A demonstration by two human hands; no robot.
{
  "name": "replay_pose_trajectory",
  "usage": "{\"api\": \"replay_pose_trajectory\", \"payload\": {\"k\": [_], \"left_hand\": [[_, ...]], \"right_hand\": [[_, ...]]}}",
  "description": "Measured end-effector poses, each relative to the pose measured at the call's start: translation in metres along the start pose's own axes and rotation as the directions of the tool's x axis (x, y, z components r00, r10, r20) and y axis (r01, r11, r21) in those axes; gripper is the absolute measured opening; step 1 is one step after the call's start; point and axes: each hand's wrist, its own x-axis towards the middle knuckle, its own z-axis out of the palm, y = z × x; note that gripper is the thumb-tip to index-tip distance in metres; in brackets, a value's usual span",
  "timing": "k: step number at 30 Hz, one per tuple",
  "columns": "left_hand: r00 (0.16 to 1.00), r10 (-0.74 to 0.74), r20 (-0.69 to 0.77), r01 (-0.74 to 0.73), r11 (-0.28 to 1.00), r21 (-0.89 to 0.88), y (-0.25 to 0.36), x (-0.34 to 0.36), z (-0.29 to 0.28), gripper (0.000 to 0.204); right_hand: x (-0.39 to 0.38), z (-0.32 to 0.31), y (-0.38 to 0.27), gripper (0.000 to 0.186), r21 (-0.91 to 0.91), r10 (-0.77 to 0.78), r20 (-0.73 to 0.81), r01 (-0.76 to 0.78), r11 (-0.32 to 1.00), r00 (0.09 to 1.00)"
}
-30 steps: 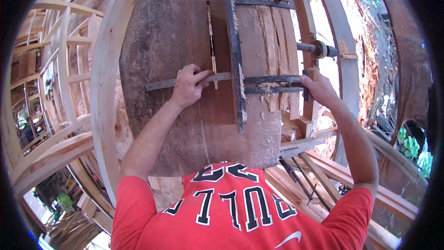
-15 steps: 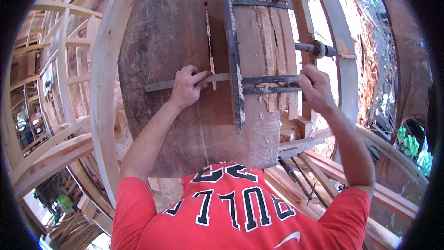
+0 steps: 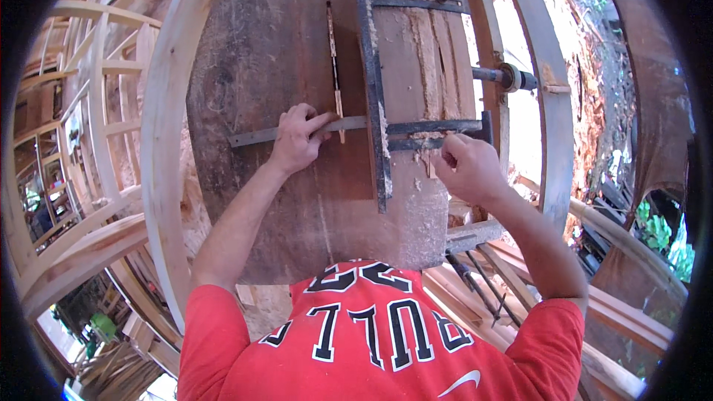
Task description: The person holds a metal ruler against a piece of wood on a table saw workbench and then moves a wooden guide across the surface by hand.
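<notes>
"Where's the metal ruler (image 3: 254,137)?"
"Under my left hand (image 3: 297,139), which pinches it; it runs left to right across the slot (image 3: 333,56) to the black fence (image 3: 375,104)."
"And your right hand (image 3: 471,168)?"
"Farther from it, right of the fence, curled by a bar (image 3: 431,127); I can't tell whether it grips anything."

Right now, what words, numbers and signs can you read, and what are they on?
Red jersey: big black letters and a number, edged in white, upside down here; I won't copy them out.
Same jersey: a white curved logo; I won't name the brand.
Steel ruler under the left hand: any marks are too small to read.
Saw table: no writing I can make out.
</notes>
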Motion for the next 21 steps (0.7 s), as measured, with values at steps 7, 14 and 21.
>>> {"api": "replay_pose_trajectory", "payload": {"k": [7,14,21], "left_hand": [[1.000,0.019,-0.024,-0.018,1.000,0.007,-0.001,0.000,0.001,0.041],[0.998,0.036,-0.048,-0.036,0.999,-0.006,0.000,0.001,0.003,0.039],[0.998,0.035,-0.053,-0.035,0.999,0.003,0.000,-0.001,0.001,0.040]], "right_hand": [[0.006,-0.018,0.031,0.030,-0.090,0.163,-0.312,-0.200,0.976,0.936],[-0.002,-0.022,0.066,0.035,-0.259,0.306,-0.076,-0.315,0.913,0.949],[0.004,-0.017,0.054,0.027,-0.370,-0.156,-0.227,0.063,0.927,0.961]]}}
